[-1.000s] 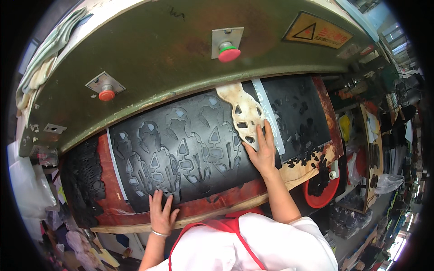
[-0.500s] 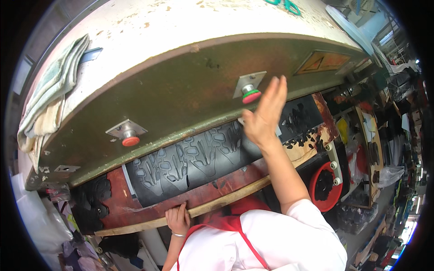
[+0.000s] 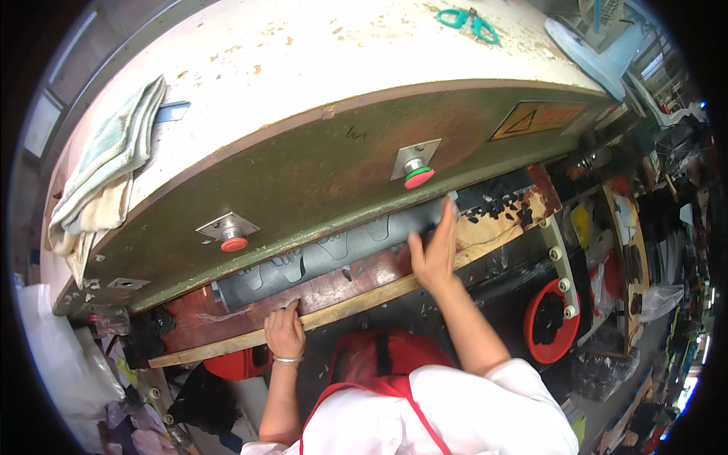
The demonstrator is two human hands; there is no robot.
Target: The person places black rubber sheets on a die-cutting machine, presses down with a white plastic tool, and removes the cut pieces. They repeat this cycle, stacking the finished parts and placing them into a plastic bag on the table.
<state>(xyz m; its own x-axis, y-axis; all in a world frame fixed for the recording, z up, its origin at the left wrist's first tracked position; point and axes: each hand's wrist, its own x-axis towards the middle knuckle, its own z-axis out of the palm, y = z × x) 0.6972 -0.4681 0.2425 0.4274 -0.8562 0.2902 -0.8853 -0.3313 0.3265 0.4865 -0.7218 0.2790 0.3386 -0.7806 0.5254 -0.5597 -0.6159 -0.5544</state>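
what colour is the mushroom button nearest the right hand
The mushroom button is red with a green collar; head view.

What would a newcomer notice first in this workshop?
Probably the broad green machine beam crossing the view, with two red buttons on its front. Below it, a black sheet lies on a red board, the left fingers at the board's near edge, the right fingers by the sheet's right end.

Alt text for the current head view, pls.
A person's right hand, open, is over a dark red board; the left hand is at its wooden front edge. On the board, a black sheet with cut outlines is partly hidden by a green machine front bearing two red buttons.
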